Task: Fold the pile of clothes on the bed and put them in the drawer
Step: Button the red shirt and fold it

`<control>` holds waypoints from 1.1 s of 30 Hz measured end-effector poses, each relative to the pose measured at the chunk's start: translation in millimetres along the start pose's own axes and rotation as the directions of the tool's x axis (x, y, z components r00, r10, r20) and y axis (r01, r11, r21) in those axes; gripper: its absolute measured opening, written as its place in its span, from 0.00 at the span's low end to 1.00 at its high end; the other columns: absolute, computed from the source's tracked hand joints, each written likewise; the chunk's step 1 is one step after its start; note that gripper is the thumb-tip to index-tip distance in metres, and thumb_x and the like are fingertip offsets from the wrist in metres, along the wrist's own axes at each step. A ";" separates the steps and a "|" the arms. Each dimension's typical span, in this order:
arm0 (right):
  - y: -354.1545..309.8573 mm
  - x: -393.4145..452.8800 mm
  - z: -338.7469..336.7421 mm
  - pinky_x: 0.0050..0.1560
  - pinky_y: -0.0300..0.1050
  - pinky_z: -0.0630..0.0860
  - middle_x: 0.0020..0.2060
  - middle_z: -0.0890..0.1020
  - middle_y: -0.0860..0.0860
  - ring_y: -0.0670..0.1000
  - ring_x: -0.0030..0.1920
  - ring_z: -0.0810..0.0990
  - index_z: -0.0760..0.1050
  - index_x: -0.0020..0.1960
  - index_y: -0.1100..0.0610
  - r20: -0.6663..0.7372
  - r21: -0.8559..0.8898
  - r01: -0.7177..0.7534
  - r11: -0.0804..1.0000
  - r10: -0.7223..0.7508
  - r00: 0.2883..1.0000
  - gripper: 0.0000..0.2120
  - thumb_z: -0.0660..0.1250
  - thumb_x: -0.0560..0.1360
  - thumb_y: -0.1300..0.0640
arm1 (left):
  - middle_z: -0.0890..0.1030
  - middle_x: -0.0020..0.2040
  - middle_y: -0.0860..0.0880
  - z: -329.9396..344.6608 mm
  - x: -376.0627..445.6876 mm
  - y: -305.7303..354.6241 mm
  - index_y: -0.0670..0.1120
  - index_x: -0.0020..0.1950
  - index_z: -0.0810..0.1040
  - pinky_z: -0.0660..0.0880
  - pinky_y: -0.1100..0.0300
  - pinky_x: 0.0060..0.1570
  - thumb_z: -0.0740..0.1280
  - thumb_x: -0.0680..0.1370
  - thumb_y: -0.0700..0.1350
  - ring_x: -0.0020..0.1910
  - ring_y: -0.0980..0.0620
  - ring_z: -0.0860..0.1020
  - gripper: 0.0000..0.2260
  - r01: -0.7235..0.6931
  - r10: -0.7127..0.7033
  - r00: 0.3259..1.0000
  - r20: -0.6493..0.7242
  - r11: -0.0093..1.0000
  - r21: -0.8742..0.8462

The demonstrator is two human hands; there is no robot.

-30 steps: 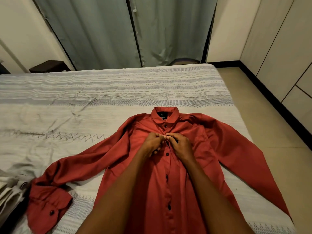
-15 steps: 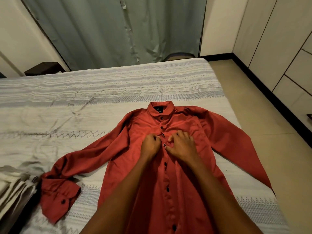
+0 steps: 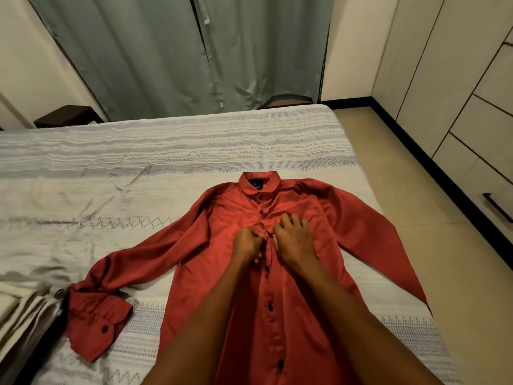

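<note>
A red long-sleeved shirt (image 3: 222, 273) with dark buttons lies face up on the bed (image 3: 166, 151), collar away from me and both sleeves spread out. My left hand (image 3: 248, 242) and my right hand (image 3: 293, 240) meet at the button placket on the chest. Both have curled fingers that pinch the placket edges around one button. The fingertips hide that button.
Folded pale cloth (image 3: 19, 309) lies at the bed's left edge beside the shirt's cuff. Grey curtains (image 3: 180, 51) hang behind the bed. A wardrobe with drawers (image 3: 485, 151) lines the right wall across a strip of tiled floor. A dark side table (image 3: 66, 116) stands at far left.
Both hands have moved down the placket from the buttons under the collar to a lower button. The view has tilted slightly.
</note>
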State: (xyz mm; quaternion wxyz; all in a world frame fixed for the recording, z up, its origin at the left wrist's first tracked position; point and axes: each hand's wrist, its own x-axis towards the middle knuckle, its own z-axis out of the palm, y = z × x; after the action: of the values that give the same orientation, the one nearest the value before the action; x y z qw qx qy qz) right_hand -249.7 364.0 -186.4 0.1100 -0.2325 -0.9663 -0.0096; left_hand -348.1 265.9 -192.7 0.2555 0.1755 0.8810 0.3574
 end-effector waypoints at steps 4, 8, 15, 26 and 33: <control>-8.9 4.2 -10.0 0.53 0.52 0.70 0.52 0.82 0.51 0.57 0.55 0.75 0.80 0.53 0.54 -0.013 0.240 -0.084 0.967 0.090 0.996 0.10 0.65 0.79 0.50 | 0.74 0.27 0.45 -2.8 -0.1 0.7 0.45 0.37 0.75 0.67 0.66 0.16 0.60 0.81 0.37 0.15 0.56 0.69 0.14 0.078 -0.072 0.997 0.040 0.985 -0.157; -14.0 0.6 -10.3 0.53 0.49 0.71 0.53 0.83 0.50 0.56 0.56 0.76 0.80 0.55 0.53 -0.010 0.340 -0.089 0.936 0.098 0.995 0.09 0.64 0.79 0.51 | 0.75 0.30 0.45 -3.9 1.9 0.7 0.46 0.40 0.75 0.69 0.65 0.16 0.60 0.82 0.38 0.16 0.57 0.71 0.12 0.069 -0.056 0.996 0.072 0.977 -0.203; -6.0 -2.7 5.3 0.46 0.48 0.74 0.48 0.85 0.47 0.53 0.50 0.79 0.83 0.53 0.49 0.036 0.528 -0.151 0.835 0.156 0.987 0.09 0.65 0.78 0.52 | 0.75 0.29 0.46 -5.0 1.5 2.8 0.44 0.42 0.77 0.70 0.65 0.17 0.60 0.82 0.36 0.18 0.58 0.71 0.11 0.068 -0.051 0.997 0.056 0.936 -0.345; -9.2 -11.6 12.9 0.39 0.46 0.75 0.47 0.85 0.44 0.49 0.45 0.82 0.83 0.53 0.45 0.042 0.658 -0.242 0.713 0.286 0.957 0.07 0.67 0.78 0.51 | 0.76 0.29 0.45 -0.6 4.6 4.3 0.41 0.40 0.79 0.71 0.65 0.19 0.64 0.80 0.34 0.19 0.58 0.72 0.10 0.052 -0.041 0.999 0.035 0.887 -0.458; -10.4 -15.2 17.5 0.45 0.49 0.77 0.51 0.85 0.46 0.53 0.52 0.80 0.82 0.60 0.43 -0.055 0.597 -0.121 0.793 0.191 0.980 0.12 0.65 0.80 0.51 | 0.76 0.30 0.44 0.3 6.5 2.6 0.41 0.39 0.78 0.74 0.63 0.20 0.64 0.80 0.33 0.20 0.58 0.73 0.11 0.059 -0.052 0.998 0.029 0.853 -0.518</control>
State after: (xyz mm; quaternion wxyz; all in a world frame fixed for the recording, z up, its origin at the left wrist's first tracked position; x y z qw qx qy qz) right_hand -244.9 349.1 -206.4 0.2315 -0.2645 -0.8910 0.2875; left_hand -352.9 271.0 -193.1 0.3095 0.0773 0.7551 0.5729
